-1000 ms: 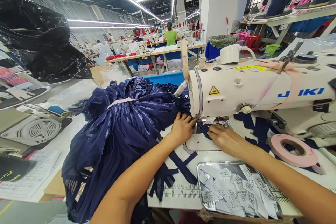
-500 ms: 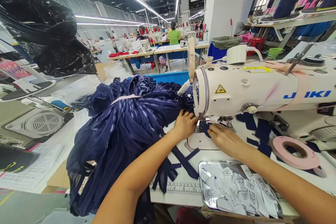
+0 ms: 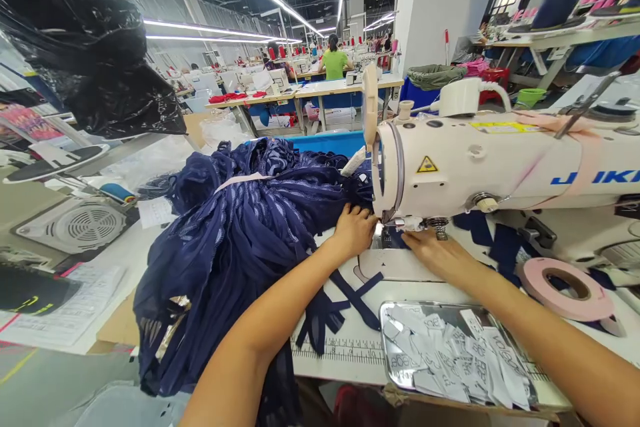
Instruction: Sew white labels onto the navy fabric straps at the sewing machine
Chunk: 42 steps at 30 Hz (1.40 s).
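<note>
A white sewing machine (image 3: 445, 160) stands before me, its needle area between my two hands. My left hand (image 3: 354, 232) is left of the presser foot, fingers bent over the edge of navy fabric, thumb close to the foot. From the right, my right hand (image 3: 433, 255) pinches a small navy fabric piece (image 3: 397, 238) lying by the needle plate. Its fingertips are partly hidden under the machine head. A large bundle of sheer navy garments (image 3: 240, 240), tied with a pale strip (image 3: 243, 180), spreads left of my left hand.
In front lies a metal tray (image 3: 395, 373) of white printed labels (image 3: 455, 353). A pink tape roll (image 3: 567, 288) and navy scraps (image 3: 477, 227) are at right. Navy strips (image 3: 357, 300) cross the table's ruler. A black plastic bag (image 3: 90, 47) hangs upper left; a person in green (image 3: 334, 63) sits ahead.
My right hand has shifted slightly right and up, and less navy fabric shows by its fingertips. My left hand stays beside the foot. The whole view has shifted slightly.
</note>
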Available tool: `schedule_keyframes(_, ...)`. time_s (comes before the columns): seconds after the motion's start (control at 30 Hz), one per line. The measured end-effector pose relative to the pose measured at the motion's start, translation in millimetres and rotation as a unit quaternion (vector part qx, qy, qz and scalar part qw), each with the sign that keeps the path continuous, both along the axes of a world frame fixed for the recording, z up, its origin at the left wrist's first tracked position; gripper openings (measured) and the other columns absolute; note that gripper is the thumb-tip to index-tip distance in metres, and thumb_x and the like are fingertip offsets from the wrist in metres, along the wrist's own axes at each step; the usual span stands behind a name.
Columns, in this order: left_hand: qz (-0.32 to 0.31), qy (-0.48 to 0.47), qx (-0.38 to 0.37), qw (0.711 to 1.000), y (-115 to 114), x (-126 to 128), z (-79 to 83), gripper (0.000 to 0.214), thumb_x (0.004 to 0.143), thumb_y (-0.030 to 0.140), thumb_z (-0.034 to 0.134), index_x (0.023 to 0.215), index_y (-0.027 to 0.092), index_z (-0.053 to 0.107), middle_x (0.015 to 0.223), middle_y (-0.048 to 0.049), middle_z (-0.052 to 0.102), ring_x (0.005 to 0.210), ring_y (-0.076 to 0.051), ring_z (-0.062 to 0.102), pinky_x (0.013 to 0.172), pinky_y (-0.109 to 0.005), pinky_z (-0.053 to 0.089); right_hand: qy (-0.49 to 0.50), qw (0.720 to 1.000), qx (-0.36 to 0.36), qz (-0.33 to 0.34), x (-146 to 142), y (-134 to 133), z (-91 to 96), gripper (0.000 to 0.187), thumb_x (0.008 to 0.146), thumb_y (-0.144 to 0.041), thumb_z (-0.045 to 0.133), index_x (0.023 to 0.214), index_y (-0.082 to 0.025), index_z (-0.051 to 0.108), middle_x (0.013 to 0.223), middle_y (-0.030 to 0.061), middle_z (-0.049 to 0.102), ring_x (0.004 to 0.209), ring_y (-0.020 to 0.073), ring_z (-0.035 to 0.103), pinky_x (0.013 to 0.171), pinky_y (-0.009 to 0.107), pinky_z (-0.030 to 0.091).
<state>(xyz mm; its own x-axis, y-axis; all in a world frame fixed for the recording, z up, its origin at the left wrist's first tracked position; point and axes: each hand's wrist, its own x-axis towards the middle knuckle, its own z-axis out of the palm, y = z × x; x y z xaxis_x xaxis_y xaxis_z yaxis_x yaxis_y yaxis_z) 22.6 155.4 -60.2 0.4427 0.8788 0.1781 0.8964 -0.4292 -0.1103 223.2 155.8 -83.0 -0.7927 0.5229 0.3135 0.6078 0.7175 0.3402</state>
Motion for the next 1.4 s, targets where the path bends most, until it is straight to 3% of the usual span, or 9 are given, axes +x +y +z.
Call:
schedule_keyframes(0.13, -0.048, -0.05, -0.103, 0.992, -29, -9, 34.3, 0.028, 0.079, 0.015, 0.046, 0.105, 0.018, 0.057, 0.101, -0.0044, 0.063, 0.09, -0.018, 0.058, 0.077, -0.028, 0.043, -0.004, 0.999, 0.03, 0.015, 14, 10, 0.1, 0.041, 0.07, 0.004, 0.04, 0.101, -0.013, 0.059, 0.084, 0.0108, 0.065, 0.081, 0.0237, 0.059, 0.069, 0.034, 0.045)
schedule_keyframes(0.27, -0.096, -0.012, -0.118, 0.988, -75, -28, 57.3, 0.016, 0.081, 0.015, 0.046, 0.077, 0.016, 0.061, 0.08, -0.002, 0.064, 0.076, -0.016, 0.058, 0.068, -0.026, 0.041, -0.023, 0.999, 0.029, 0.015, 14, -5, 8.0, 0.029, 0.077, -0.005, 0.041, 0.098, -0.008, 0.06, 0.09, 0.0159, 0.064, 0.079, 0.0258, 0.059, 0.07, 0.038, 0.046)
schedule_keyframes(0.57, -0.173, 0.085, 0.008, 0.981, -131, -49, 10.7, 0.007, 0.08, 0.015, 0.052, 0.073, 0.016, 0.053, 0.07, -0.0023, 0.054, 0.065, -0.016, 0.049, 0.06, -0.031, 0.033, 0.088, 0.955, -0.262, 0.106, -27, -69, 28.5, 0.028, 0.083, -0.018, 0.041, 0.104, -0.01, 0.059, 0.112, 0.0168, 0.059, 0.103, 0.0246, 0.055, 0.086, 0.038, 0.046)
schedule_keyframes(0.67, -0.173, 0.044, 0.049, 0.983, -136, -52, 17.4, 0.009, 0.08, 0.013, 0.048, 0.073, 0.016, 0.053, 0.069, -0.0023, 0.054, 0.065, -0.016, 0.048, 0.061, -0.031, 0.033, 0.145, 0.874, -0.426, 0.182, -29, -80, 41.4, 0.028, 0.087, -0.021, 0.037, 0.105, -0.017, 0.059, 0.104, 0.0083, 0.064, 0.094, 0.0159, 0.059, 0.082, 0.028, 0.047)
schedule_keyframes(0.73, -0.152, -0.021, 0.067, 0.986, -136, -53, 28.7, 0.009, 0.08, 0.013, 0.045, 0.076, 0.016, 0.053, 0.076, -0.0038, 0.056, 0.071, -0.017, 0.049, 0.066, -0.031, 0.035, 0.234, 0.852, -0.444, 0.152, -21, -78, 48.7, 0.028, 0.088, -0.023, 0.036, 0.099, -0.017, 0.061, 0.098, 0.0067, 0.066, 0.091, 0.0152, 0.06, 0.081, 0.027, 0.046)
schedule_keyframes(0.87, -0.12, -0.145, 0.033, 0.982, -121, -35, 42.5, 0.014, 0.084, 0.015, 0.039, 0.08, 0.016, 0.053, 0.078, -0.0043, 0.059, 0.076, -0.017, 0.053, 0.073, -0.03, 0.038, 0.326, 0.854, -0.404, 0.03, 6, -65, 53.6, 0.023, 0.084, -0.026, 0.04, 0.083, -0.018, 0.062, 0.087, 0.0055, 0.066, 0.082, 0.0171, 0.06, 0.074, 0.029, 0.046)
schedule_keyframes(1.03, -0.059, -0.214, -0.099, 0.97, -76, 10, 21.5, 0.013, 0.086, 0.015, 0.04, 0.086, 0.017, 0.053, 0.076, -0.0016, 0.061, 0.069, -0.015, 0.057, 0.063, -0.024, 0.041, 0.313, 0.866, -0.389, -0.028, 30, -63, 51.4, 0.021, 0.083, -0.031, 0.044, 0.076, -0.019, 0.06, 0.079, 0.0036, 0.065, 0.075, 0.0168, 0.059, 0.067, 0.028, 0.045)
schedule_keyframes(1.2, -0.009, -0.122, -0.108, 0.987, -48, 27, 0.0, 0.013, 0.086, 0.015, 0.042, 0.09, 0.015, 0.055, 0.082, -0.0046, 0.062, 0.077, -0.018, 0.058, 0.068, -0.028, 0.043, 0.281, 0.883, -0.376, -0.018, 40, -69, 45.3, 0.022, 0.085, -0.03, 0.041, 0.073, -0.02, 0.056, 0.075, 0.0028, 0.062, 0.071, 0.0164, 0.057, 0.064, 0.028, 0.043)
schedule_keyframes(1.4, -0.093, -0.016, -0.02, 0.995, -73, 16, 2.1, 0.021, 0.085, 0.021, 0.045, 0.105, 0.014, 0.052, 0.1, -0.0079, 0.058, 0.093, -0.021, 0.053, 0.079, -0.033, 0.042, 0.258, 0.883, -0.392, -0.012, 43, -68, 32.0, 0.026, 0.087, -0.035, 0.037, 0.075, -0.022, 0.056, 0.08, 0.0028, 0.061, 0.074, 0.0181, 0.058, 0.063, 0.029, 0.044)
